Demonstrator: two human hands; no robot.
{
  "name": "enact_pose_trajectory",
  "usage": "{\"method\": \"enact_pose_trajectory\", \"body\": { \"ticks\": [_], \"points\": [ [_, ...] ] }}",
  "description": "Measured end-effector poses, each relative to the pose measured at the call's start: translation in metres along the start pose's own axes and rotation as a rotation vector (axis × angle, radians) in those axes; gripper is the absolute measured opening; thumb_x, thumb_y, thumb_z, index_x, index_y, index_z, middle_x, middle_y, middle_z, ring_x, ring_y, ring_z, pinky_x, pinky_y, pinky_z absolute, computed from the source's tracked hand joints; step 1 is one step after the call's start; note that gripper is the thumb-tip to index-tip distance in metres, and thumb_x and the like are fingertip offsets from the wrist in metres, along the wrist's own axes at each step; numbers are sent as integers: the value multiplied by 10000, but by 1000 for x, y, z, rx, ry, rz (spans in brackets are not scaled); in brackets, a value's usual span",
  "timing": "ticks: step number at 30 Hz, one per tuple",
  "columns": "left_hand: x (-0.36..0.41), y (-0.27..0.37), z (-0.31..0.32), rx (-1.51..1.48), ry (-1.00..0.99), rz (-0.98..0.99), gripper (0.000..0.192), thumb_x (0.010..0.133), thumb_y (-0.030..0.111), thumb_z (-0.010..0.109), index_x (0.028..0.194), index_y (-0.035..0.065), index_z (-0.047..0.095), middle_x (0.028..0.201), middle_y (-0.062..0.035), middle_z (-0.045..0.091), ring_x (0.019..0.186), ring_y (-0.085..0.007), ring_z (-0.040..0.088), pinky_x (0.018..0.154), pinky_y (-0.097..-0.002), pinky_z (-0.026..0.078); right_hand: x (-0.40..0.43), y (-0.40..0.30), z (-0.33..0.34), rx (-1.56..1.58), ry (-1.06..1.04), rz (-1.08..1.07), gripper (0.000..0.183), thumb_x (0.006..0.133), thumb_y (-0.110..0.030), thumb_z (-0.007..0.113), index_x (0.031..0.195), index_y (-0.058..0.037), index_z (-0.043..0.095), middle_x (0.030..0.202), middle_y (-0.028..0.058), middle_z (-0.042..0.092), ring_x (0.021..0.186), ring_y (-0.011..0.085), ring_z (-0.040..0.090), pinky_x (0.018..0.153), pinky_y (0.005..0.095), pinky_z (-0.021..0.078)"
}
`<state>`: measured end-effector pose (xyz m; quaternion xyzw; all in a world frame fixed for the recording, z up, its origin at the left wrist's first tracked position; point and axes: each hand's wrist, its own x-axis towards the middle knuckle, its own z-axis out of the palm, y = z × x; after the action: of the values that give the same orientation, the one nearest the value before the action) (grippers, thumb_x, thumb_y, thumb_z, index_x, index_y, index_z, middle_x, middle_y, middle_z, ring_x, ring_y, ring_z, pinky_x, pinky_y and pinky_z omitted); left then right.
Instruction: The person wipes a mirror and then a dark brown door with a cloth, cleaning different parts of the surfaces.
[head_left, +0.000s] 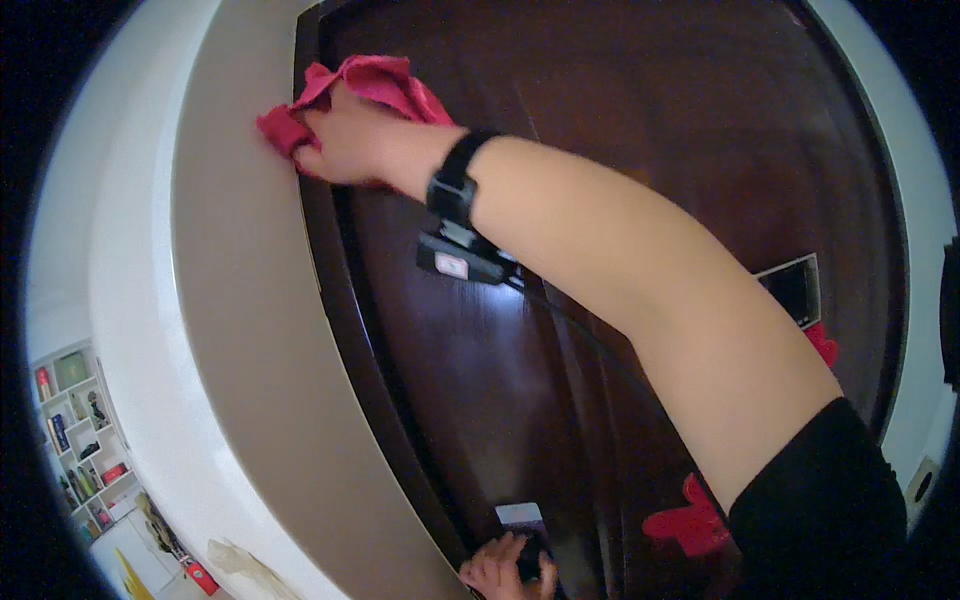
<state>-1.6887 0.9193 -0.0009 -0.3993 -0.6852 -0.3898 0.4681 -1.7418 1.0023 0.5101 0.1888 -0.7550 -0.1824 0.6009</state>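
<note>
My right hand (349, 139) reaches to the upper left and grips a crumpled pink-red cloth (386, 79). It presses the cloth against the dark frame edge of a brown wooden door (465, 390), where the frame meets a beige wall (240, 285). A black strap circles the right wrist, and under it hangs a small black device (461, 259) with a label and a cable. At the bottom of the view my left hand (506, 570) is on a black door handle (531, 555), its fingers and thumb on either side. A pale plate (519, 514) sits just above that handle.
A small framed screen (795, 292) is fixed to the door, partly behind my arm. Red decorations (690, 521) are on the door. Far left, beyond the wall, stands a white shelf unit (79, 435) with assorted items. A pale wall (919, 300) borders the right side.
</note>
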Motion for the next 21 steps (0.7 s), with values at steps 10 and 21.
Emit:
{"method": "enact_pose_trajectory", "body": {
  "ticks": [10, 21],
  "points": [
    [17, -14, 4, -129, 15, -6, 391, 743, 201, 671, 1106, 85, 583, 1119, -118, 574, 1067, -318, 509, 923, -470, 310, -222, -115, 30, -93, -168, -170, 533, 872, -285, 463, 1326, -22, 368, 1238, 377, 385, 1194, 463, 382, 1038, 422, 301],
    [11, -45, 4, -82, 75, 120, 339, 780, 234, 660, 1066, 60, 605, 1040, -157, 609, 982, -338, 553, 885, -474, 402, -307, -56, 164, 149, -279, -380, 348, 859, -234, 442, 1156, -66, 511, 1000, 227, 622, 908, 381, 616, 809, 478, 482]
  ]
}}
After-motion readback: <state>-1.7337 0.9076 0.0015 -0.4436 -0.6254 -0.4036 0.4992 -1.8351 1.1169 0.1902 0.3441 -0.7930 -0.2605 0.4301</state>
